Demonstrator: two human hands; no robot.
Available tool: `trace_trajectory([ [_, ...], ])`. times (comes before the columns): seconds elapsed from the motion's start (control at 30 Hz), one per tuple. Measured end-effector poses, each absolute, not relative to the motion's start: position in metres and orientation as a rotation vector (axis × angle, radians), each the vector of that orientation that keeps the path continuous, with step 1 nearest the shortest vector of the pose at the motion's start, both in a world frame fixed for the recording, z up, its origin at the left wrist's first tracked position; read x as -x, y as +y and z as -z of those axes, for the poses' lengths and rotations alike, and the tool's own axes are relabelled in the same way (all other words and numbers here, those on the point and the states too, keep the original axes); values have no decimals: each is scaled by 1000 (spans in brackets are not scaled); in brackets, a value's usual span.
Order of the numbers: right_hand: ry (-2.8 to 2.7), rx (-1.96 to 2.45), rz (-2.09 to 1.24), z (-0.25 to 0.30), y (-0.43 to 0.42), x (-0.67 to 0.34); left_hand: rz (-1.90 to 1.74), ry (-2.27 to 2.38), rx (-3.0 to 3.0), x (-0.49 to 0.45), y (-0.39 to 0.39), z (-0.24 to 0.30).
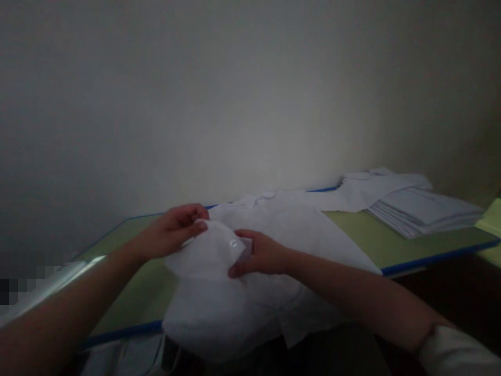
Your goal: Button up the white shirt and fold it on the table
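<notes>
A white shirt (282,224) is spread over the table, its lower part hanging past the front edge. One of its sleeves is raised, and my left hand (176,230) pinches the top of this cloth between thumb and fingers. Facing it, my right hand (262,254) is closed on the sleeve's cuff (237,249), thumb below and fingers above. A small shiny spot shows on the cuff; I cannot tell what it is. The other sleeve (352,197) stretches out to the right.
The green table (352,230) has a blue edge and stands against a grey wall (250,104). At its right end lies a stack of folded white cloth (426,209), partly under the outstretched sleeve. A shiny clear sheet (66,277) is at the left edge.
</notes>
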State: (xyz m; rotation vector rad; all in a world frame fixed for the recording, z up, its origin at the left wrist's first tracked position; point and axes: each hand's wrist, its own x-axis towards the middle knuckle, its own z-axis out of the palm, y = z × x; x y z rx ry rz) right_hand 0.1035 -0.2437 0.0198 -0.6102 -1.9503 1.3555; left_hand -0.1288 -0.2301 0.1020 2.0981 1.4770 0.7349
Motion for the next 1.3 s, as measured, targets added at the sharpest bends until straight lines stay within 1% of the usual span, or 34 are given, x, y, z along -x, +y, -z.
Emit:
trace_trajectory([
  [0.1, -1579, 466, -1660, -15, -222, -96, -871, 1407, -2188, 105, -204, -112],
  [0.17, -1372, 429, -1744, -15, -208, -105, -902, 1408, -2252, 95, -191, -119],
  [0.23, -1263, 427, -1759, -18, -194, -123, -770, 1395, -2283, 92, -179, -123],
  [0.37, -1257, 472, -1758, -28, -164, -161, -263, 1370, -2182, 105, -159, -114],
  [0.47, -1353, 560, -1784, -30, -145, -176, -86, 1408, -2125, 128, -139, -101],
  [0.53, -1425, 605, -1785, -26, -132, -178, -78, 1544, -2153, 146, -122, -98],
  [0.63, -1536, 684, -1670, -14, -114, -173, -131, 2012, -2273, 160, -102, -102],
  [0.7, -1636, 803, -1488, -4, -103, -169, -322, 2296, -2403, 151, -98, -103],
  [0.73, -1690, 882, -1377, 1, -98, -168, -474, 2342, -2469, 139, -100, -100],
  [0.8, -1801, 1044, -1148, 10, -93, -165, -773, 2201, -2540, 104, -107, -87],
  [0.83, -1848, 1101, -1045, 13, -92, -165, -812, 2063, -2516, 83, -112, -76],
  [0.9, -1917, 1147, -883, 17, -94, -164, -771, 1795, -2426, 44, -120, -51],
  [0.97, -1934, 1109, -816, 19, -98, -165, -769, 1651, -2295, 17, -124, -27],
  [1.03, -1900, 983, -933, 20, -102, -167, -826, 1544, -2074, 4, -123, -10],
  [1.17, -1689, 641, -1432, 26, -103, -169, -902, 1198, -1596, 7, -119, 4],
  [1.23, -1588, 669, -1470, 30, -102, -167, -893, 1045, -1494, 10, -120, 6],
  [1.3, -1567, 778, -1394, 32, -101, -164, -894, 965, -1461, 12, -121, 8],
])
